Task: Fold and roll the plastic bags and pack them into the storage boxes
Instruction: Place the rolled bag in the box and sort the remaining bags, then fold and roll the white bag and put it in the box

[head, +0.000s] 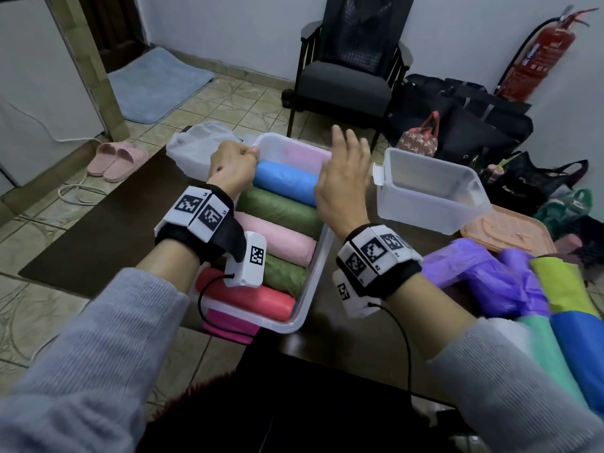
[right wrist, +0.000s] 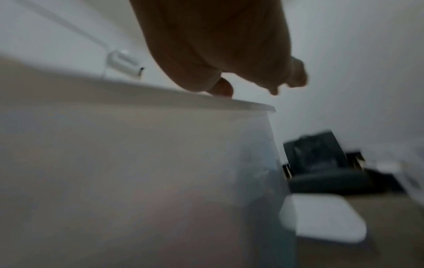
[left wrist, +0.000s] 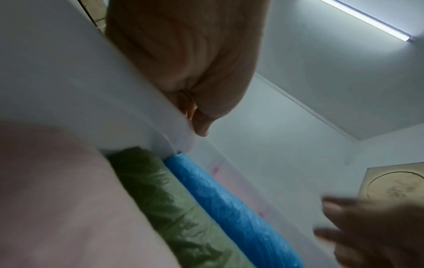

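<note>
A clear storage box [head: 312, 266] on the dark table holds rolled bags side by side: blue [head: 284, 181], green [head: 277, 212], pink [head: 277, 243], another green and red [head: 248, 297]. My left hand [head: 233, 161] grips the box's far left rim; in the left wrist view its fingers [left wrist: 195, 72] curl over the white rim beside the blue roll [left wrist: 229, 208]. My right hand [head: 344, 171] hovers open over the box's right rim, fingers spread. The right wrist view is blurred and shows that hand [right wrist: 229, 54] just above the rim [right wrist: 183, 101]. Whether it touches the rim I cannot tell.
A second, empty clear box [head: 428, 191] stands to the right, with an orange lid [head: 510, 232] near it. Loose purple [head: 490, 276], yellow, green and blue bags lie at the right. A white bag [head: 196, 145] sits behind my left hand. A magenta bag [head: 228, 325] pokes out under the box.
</note>
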Demonstrator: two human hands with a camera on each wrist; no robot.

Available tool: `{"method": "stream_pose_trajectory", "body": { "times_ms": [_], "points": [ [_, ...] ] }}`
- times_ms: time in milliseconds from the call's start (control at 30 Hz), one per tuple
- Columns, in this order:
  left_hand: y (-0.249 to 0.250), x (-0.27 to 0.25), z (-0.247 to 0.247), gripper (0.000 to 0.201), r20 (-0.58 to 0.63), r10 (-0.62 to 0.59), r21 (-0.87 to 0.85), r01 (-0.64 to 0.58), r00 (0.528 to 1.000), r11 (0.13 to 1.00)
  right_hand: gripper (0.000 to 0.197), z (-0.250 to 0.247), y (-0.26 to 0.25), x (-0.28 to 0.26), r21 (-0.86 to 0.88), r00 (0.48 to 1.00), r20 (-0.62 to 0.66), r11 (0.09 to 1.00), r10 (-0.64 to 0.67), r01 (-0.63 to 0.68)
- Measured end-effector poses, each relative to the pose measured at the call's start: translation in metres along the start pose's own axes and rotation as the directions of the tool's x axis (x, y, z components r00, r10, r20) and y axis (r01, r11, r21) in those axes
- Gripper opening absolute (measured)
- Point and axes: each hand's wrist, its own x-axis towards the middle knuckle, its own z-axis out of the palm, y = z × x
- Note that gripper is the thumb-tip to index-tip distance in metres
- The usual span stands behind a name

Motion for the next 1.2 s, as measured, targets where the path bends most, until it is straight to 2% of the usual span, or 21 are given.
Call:
{"method": "stream_pose_trajectory", "body": {
  "times_ms": [33,67,100,133,167,200,267,367,500,533,600,733,933,1000,1100,1200],
  "points": [
    [-0.001,0.002,0.002,0.032,-0.001,-0.017,0.005,0.017,1.0,1.0,0.057,-0.003,0.002,-0.007,0.154,0.986,0.03,0.974,0.166,-0.169],
    [-0.002,0.005,0.004,0.032,-0.007,-0.033,0.012,0.033,0.999,0.999,0.057,-0.005,0.004,-0.013,0.318,0.943,0.115,0.888,0.313,-0.333],
    [-0.002,0.007,0.005,0.032,-0.014,-0.049,0.018,0.049,0.999,0.999,0.053,-0.003,0.008,-0.017,0.458,0.877,0.232,0.748,0.421,-0.481],
    [-0.004,0.009,0.006,0.032,-0.017,-0.061,0.024,0.062,0.998,0.998,0.042,0.0,0.01,-0.02,0.548,0.804,0.363,0.59,0.472,-0.593],
    [-0.005,0.011,0.007,0.032,-0.016,-0.077,0.031,0.078,0.997,0.996,0.027,0.004,0.013,-0.022,0.576,0.741,0.467,0.471,0.482,-0.669],
    [-0.007,0.014,0.009,0.033,-0.013,-0.089,0.036,0.089,0.996,0.995,0.015,0.008,0.015,-0.022,0.563,0.703,0.534,0.423,0.469,-0.71],
    [-0.008,0.017,0.012,0.035,-0.008,-0.106,0.05,0.106,0.994,0.993,0.014,0.014,0.018,-0.02,0.527,0.675,0.581,0.422,0.454,-0.738],
    [-0.009,0.023,0.016,0.042,0.003,-0.145,0.043,0.144,0.989,0.989,0.007,0.017,0.023,-0.016,0.53,0.675,0.577,0.418,0.459,-0.737],
    [-0.015,0.037,0.026,0.055,0.052,-0.181,0.018,0.18,0.982,0.983,0.019,0.02,0.029,-0.015,0.49,0.652,0.609,0.433,0.451,-0.757],
    [-0.018,0.041,0.028,0.058,0.061,-0.185,0.015,0.184,0.981,0.983,0.017,0.021,0.03,-0.015,0.487,0.652,0.607,0.436,0.454,-0.757],
    [-0.02,0.045,0.03,0.055,0.051,-0.179,0.046,0.177,0.982,0.983,0.014,0.022,0.029,-0.016,0.496,0.657,0.6,0.431,0.456,-0.753],
    [-0.019,0.045,0.029,0.051,0.051,-0.188,0.105,0.182,0.981,0.978,0.023,0.027,0.032,-0.017,0.497,0.652,0.613,0.425,0.446,-0.757],
    [-0.008,0.039,0.026,0.051,0.087,-0.197,0.213,0.175,0.977,0.961,0.025,0.029,0.036,-0.022,0.532,0.679,0.614,0.425,0.402,-0.733],
    [0.005,0.031,0.021,0.048,0.096,-0.167,0.234,0.141,0.981,0.962,0.035,0.023,0.042,-0.025,0.537,0.685,0.615,0.429,0.39,-0.726],
    [0.041,0.016,0.011,0.046,0.083,-0.037,0.187,0.021,0.996,0.982,0.042,0.003,0.059,-0.033,0.521,0.68,0.608,0.439,0.41,-0.732],
    [0.094,-0.006,0.006,0.043,0.109,0.119,0.069,-0.127,0.987,0.989,0.045,-0.021,0.087,-0.048,0.485,0.737,0.521,0.562,0.43,-0.67]
  ]
}}
